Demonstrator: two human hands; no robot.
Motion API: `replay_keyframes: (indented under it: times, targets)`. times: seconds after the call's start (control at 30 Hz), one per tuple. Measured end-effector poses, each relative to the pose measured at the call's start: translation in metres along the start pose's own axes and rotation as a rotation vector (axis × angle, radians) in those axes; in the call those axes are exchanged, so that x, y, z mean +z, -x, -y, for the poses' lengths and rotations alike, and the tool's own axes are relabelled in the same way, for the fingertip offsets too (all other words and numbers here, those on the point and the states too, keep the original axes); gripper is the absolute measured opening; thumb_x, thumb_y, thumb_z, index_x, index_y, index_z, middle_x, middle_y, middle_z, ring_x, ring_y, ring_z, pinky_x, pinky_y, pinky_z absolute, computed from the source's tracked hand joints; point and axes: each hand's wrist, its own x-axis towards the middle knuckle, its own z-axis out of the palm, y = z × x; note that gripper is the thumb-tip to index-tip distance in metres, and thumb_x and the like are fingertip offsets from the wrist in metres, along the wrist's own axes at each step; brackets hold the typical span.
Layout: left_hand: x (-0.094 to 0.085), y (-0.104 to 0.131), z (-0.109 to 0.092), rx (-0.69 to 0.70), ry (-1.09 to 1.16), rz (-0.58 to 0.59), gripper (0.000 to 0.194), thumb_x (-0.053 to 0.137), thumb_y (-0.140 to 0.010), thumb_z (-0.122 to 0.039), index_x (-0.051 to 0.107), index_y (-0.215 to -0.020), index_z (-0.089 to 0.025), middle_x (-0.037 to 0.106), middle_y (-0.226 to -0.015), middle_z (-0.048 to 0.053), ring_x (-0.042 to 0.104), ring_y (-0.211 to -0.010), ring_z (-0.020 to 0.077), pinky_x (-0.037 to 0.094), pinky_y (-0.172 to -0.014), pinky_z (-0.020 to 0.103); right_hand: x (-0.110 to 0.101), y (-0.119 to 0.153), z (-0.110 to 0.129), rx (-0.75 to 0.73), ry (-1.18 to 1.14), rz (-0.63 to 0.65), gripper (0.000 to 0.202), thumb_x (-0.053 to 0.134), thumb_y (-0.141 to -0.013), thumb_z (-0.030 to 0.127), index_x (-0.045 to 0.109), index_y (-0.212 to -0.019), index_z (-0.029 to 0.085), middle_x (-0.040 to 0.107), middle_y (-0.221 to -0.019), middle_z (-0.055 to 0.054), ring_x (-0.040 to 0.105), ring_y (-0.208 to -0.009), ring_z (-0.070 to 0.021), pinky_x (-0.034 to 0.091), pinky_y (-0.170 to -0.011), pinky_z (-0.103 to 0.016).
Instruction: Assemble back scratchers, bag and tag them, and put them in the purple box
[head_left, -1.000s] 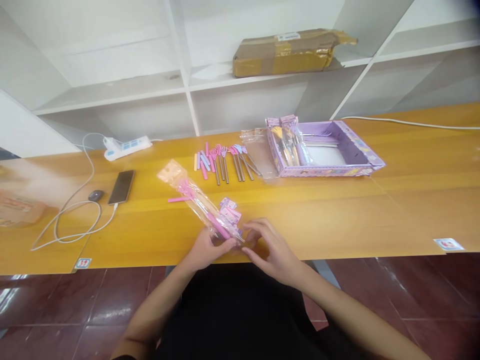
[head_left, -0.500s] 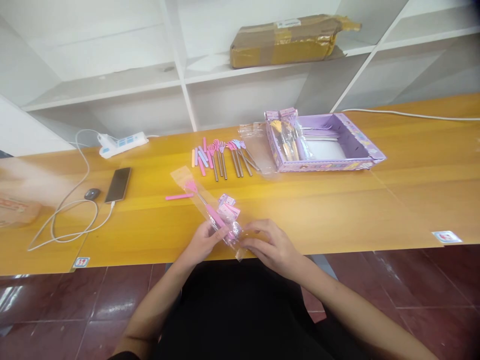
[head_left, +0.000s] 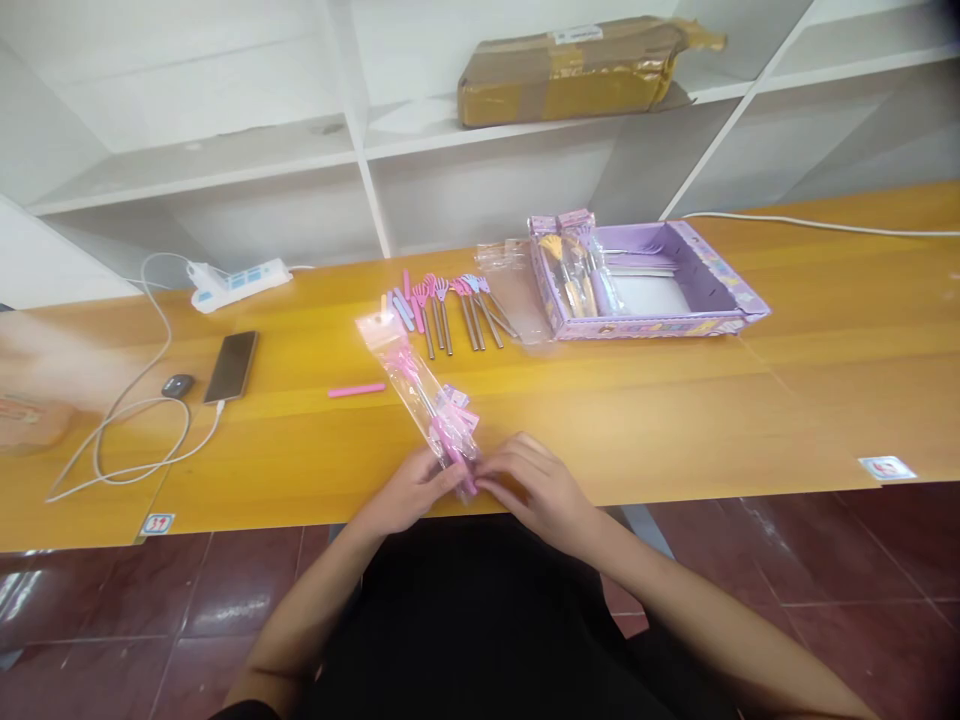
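A pink back scratcher [head_left: 448,436] with a hand-shaped head lies inside a clear plastic bag [head_left: 384,338], slanting up to the left. My left hand [head_left: 411,492] is closed round the bag's lower part, thumb on top. My right hand [head_left: 534,488] pinches at the bag's lower end beside the handle, its fingertips close together. Small printed cards [head_left: 466,418] lie just beyond the bag, partly covered by it. Further off are several metal-stemmed back scratchers [head_left: 472,315] with pink and blue heads. Loose coloured sleeves [head_left: 402,308] sit left of them, and one pink sleeve [head_left: 356,390] lies apart.
A purple display box [head_left: 652,325] at the back right holds bagged back scratchers [head_left: 574,270]. Clear bags [head_left: 517,290] lie beside it. To the left are a phone [head_left: 231,366] on a cable, a mouse [head_left: 178,385] and a power strip [head_left: 240,285]. A taped carton [head_left: 570,75] rests on the shelf.
The bag's top end has swung right and its printed pink header now shows. The back scratcher sits lower along my hands. My right fingers have drawn closer to the handle's end.
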Motion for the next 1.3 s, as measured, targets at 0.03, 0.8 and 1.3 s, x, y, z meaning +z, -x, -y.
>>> replay_keyframes:
  times: [0.03, 0.8, 1.3]
  targets:
    - [0.0, 0.0, -0.001, 0.014, -0.01, 0.009, 0.05, 0.054, -0.106, -0.061, 0.071, -0.097, -0.015, 0.073, -0.095, 0.008, 0.068, -0.09, 0.0211, 0.053, -0.089, 0.035, 0.001, 0.0, 0.0, 0.021, 0.001, 0.0, 0.014, 0.071, -0.103, 0.019, 0.067, -0.115, 0.024, 0.075, -0.1, -0.005, 0.064, -0.091, -0.0208, 0.054, -0.082, -0.038]
    - [0.006, 0.004, -0.012, -0.03, -0.052, 0.038, 0.032, 0.072, -0.1, -0.045, 0.077, -0.118, -0.019, 0.079, -0.12, 0.01, 0.072, -0.114, 0.0265, 0.056, -0.104, 0.042, -0.003, 0.0, 0.003, 0.36, -0.154, 0.149, 0.039, 0.067, -0.104, 0.05, 0.053, -0.082, 0.021, 0.054, -0.076, 0.002, 0.048, -0.067, -0.0135, 0.037, -0.062, -0.027]
    - [0.008, 0.002, -0.01, -0.037, -0.07, 0.061, 0.028, 0.069, -0.101, -0.044, 0.076, -0.107, -0.017, 0.076, -0.103, 0.008, 0.071, -0.081, 0.0176, 0.06, -0.081, 0.033, -0.002, -0.004, 0.0, 0.422, -0.292, 0.197, 0.048, 0.052, -0.112, 0.051, 0.063, -0.077, 0.019, 0.062, -0.071, 0.001, 0.055, -0.066, -0.0135, 0.041, -0.065, -0.027]
